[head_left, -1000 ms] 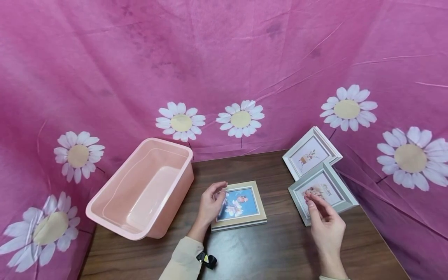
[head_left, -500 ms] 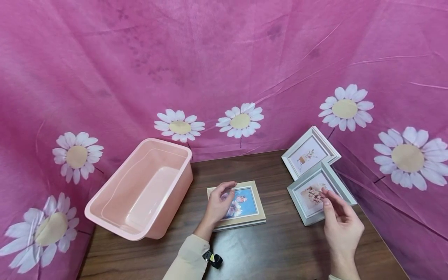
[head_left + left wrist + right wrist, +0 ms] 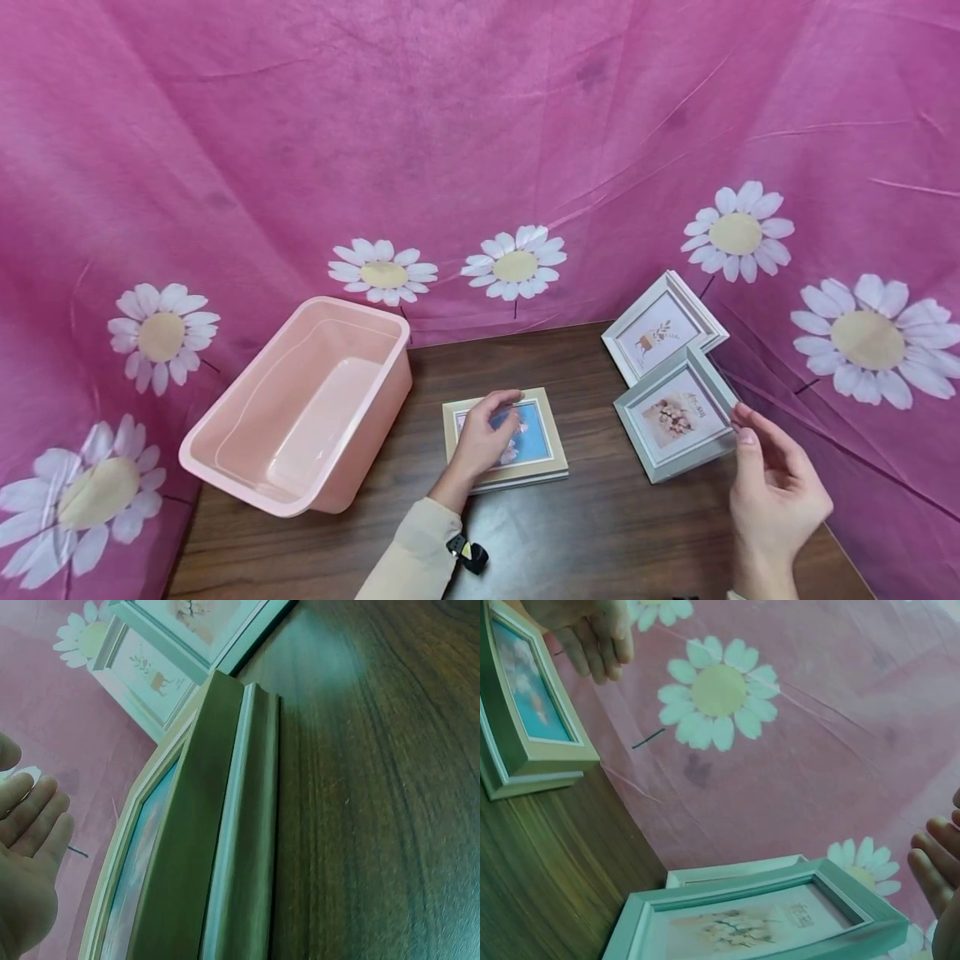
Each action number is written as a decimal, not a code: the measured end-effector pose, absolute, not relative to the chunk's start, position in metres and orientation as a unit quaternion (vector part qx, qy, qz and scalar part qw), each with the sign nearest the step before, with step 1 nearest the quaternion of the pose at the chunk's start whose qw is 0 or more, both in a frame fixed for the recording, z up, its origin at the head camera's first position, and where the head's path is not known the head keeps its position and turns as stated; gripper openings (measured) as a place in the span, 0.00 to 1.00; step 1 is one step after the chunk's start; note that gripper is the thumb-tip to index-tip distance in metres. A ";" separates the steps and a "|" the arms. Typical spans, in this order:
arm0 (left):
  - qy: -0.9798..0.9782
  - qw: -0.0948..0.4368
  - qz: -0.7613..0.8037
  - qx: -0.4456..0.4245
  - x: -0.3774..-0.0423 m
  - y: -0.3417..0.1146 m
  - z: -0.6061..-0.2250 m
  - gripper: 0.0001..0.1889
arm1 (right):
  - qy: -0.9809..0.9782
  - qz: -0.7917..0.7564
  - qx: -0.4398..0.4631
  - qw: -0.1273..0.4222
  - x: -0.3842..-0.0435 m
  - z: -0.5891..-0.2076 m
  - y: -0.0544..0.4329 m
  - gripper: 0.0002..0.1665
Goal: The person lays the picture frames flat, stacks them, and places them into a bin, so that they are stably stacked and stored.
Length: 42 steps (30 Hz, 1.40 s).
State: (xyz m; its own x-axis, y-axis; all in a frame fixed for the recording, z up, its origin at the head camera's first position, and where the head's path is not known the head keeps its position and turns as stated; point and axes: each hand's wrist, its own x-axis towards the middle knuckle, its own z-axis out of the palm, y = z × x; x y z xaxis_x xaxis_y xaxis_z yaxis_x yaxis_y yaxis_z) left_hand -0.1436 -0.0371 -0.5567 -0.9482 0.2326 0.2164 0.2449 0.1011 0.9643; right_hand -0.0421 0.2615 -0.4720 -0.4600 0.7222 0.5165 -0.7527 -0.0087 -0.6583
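Observation:
My left hand (image 3: 487, 437) hovers over a cream picture frame (image 3: 553, 442) with a blue flower picture, its fingers loosely bent and holding nothing. That frame lies flat on another frame (image 3: 251, 840), whose moulded edge shows in the left wrist view. At the right, my right hand (image 3: 783, 487) is beside the right edge of a grey-green picture frame (image 3: 671, 417) showing pink flowers. Its fingers are relaxed and hold nothing; the right wrist view shows them apart from the frame. The grey-green frame overlaps the corner of a white picture frame (image 3: 654, 333) with a potted-plant print.
A pink plastic tub (image 3: 367, 446) stands at the left of the brown wooden table (image 3: 547, 542). Magenta cloth (image 3: 480, 125) printed with white daisies hangs close behind and along both sides. A black strap (image 3: 471, 554) is on my left wrist.
My right hand has moved right, from over the grey-green frame to its right edge. My left hand has shifted right, further over the cream frame. The frames and tub have stayed put.

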 end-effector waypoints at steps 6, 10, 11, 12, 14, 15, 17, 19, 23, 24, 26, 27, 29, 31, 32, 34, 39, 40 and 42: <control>-0.742 -0.010 -0.650 -0.166 -0.143 -0.029 -0.557 0.17 | -0.445 0.711 0.011 0.544 -0.039 -0.462 0.263 0.15; -0.742 -0.021 -0.650 -0.166 -0.143 -0.022 -0.558 0.17 | -0.442 0.708 0.004 0.551 -0.037 -0.460 0.266 0.15; -0.743 -0.023 -0.648 -0.165 -0.143 -0.021 -0.559 0.17 | -0.445 0.705 -0.001 0.553 -0.036 -0.460 0.267 0.15; -0.743 -0.023 -0.648 -0.166 -0.143 -0.019 -0.558 0.16 | -0.450 0.700 -0.006 0.554 -0.036 -0.460 0.267 0.15; -0.747 -0.026 -0.644 -0.164 -0.144 -0.016 -0.559 0.16 | -0.461 0.692 -0.020 0.555 -0.036 -0.460 0.270 0.15; -0.747 -0.027 -0.644 -0.164 -0.144 -0.014 -0.559 0.16 | -0.473 0.683 -0.032 0.555 -0.036 -0.461 0.271 0.15; -0.746 -0.030 -0.644 -0.165 -0.144 -0.012 -0.559 0.17 | -0.510 0.656 -0.064 0.553 -0.036 -0.464 0.276 0.14; -0.744 -0.035 -0.646 -0.165 -0.144 -0.009 -0.559 0.17 | -0.544 0.630 -0.095 0.546 -0.036 -0.467 0.282 0.13; -0.736 -0.036 -0.655 -0.168 -0.143 -0.004 -0.556 0.17 | -0.614 0.578 -0.168 0.510 -0.036 -0.474 0.294 0.14; -0.735 -0.035 -0.656 -0.169 -0.143 -0.002 -0.555 0.17 | -0.628 0.568 -0.184 0.499 -0.036 -0.476 0.296 0.15; -0.734 -0.032 -0.656 -0.171 -0.143 0.000 -0.553 0.17 | -0.649 0.556 -0.215 0.473 -0.036 -0.478 0.299 0.17; -0.734 -0.032 -0.656 -0.171 -0.143 0.002 -0.553 0.16 | -0.656 0.553 -0.224 0.462 -0.035 -0.479 0.300 0.17; -0.734 -0.032 -0.656 -0.174 -0.143 0.004 -0.552 0.16 | -0.663 0.558 -0.231 0.443 -0.035 -0.481 0.302 0.19; -0.733 -0.032 -0.655 -0.181 -0.144 0.007 -0.553 0.16 | -0.657 0.575 -0.231 0.430 -0.035 -0.483 0.303 0.20; -0.733 -0.031 -0.654 -0.184 -0.144 0.008 -0.554 0.16 | -0.658 0.579 -0.231 0.423 -0.035 -0.484 0.303 0.20; -0.733 -0.032 -0.652 -0.190 -0.144 0.009 -0.555 0.16 | -0.672 0.571 -0.234 0.409 -0.035 -0.486 0.302 0.21; -0.732 -0.038 -0.650 -0.200 -0.144 0.011 -0.557 0.16 | -0.704 0.542 -0.271 0.371 -0.033 -0.489 0.301 0.20; -0.732 -0.040 -0.651 -0.199 -0.145 0.011 -0.557 0.16 | -0.706 0.539 -0.280 0.364 -0.033 -0.489 0.301 0.20; -0.731 -0.040 -0.651 -0.200 -0.144 0.012 -0.558 0.16 | -0.712 0.532 -0.294 0.352 -0.033 -0.491 0.302 0.21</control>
